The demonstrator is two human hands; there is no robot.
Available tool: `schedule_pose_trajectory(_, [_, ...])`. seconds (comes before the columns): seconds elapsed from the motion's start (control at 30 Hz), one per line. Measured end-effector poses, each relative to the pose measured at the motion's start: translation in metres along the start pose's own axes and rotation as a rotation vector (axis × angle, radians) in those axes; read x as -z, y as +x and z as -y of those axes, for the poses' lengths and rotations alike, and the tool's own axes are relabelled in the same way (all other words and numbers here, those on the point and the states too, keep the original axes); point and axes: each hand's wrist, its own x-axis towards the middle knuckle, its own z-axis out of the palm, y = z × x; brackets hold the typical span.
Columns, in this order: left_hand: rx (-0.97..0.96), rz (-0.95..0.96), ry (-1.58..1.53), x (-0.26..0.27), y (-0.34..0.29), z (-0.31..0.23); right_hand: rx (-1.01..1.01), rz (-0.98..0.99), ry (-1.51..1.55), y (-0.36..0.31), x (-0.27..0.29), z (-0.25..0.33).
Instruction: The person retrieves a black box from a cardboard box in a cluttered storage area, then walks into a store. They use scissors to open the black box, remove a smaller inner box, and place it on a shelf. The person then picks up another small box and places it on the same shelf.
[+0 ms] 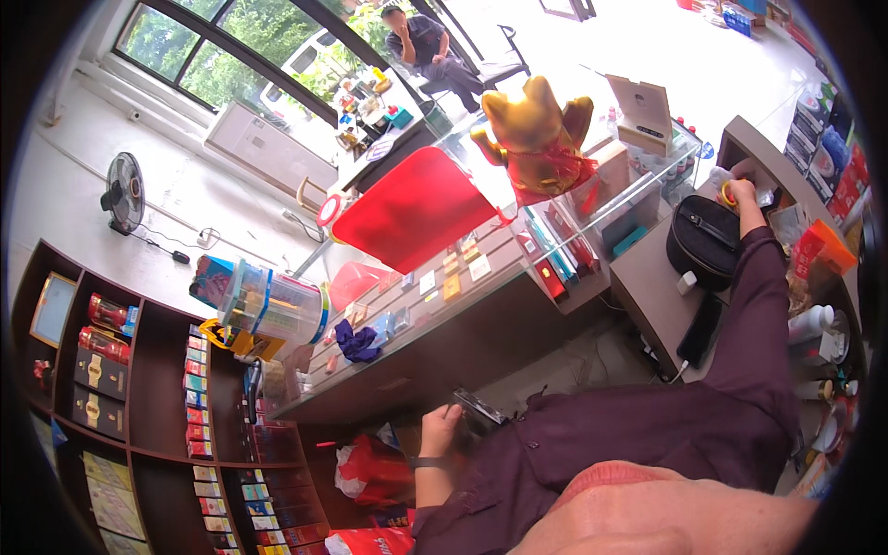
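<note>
My left hand [441, 429], with a dark band on its wrist, is closed at the lower middle. It grips one end of a flat, dark, shiny object [480, 406] whose kind I cannot make out. My right arm stretches to the desk at the upper right. There my right hand [743, 194] is closed around something with a yellow loop [727, 193], partly hidden by the fingers. Whitish crumpled material [719, 177] lies against its fingertips. Just beside this hand stands a round black zipped case [703, 242], with a small white plug-like block [686, 283] near it.
A black phone [700, 330] with a white cable lies on the desk. The glass counter [518, 268] carries a golden cat figure [536, 134], a red chair-like panel [412, 211] and purple cloth [357, 341]. Shelves [134, 398] stand left; a seated person [425, 51] is far back.
</note>
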Motion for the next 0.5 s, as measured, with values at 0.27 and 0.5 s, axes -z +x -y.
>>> schedule_pose_trajectory(0.27, [-0.096,0.050,0.046,-0.006,0.011,-0.003,0.155,-0.147,-0.313,-0.009,0.029,-0.002])
schedule_pose_trajectory(0.5, [-0.194,0.025,0.146,-0.001,0.028,0.002,0.607,-0.042,-0.015,-0.143,0.019,0.068])
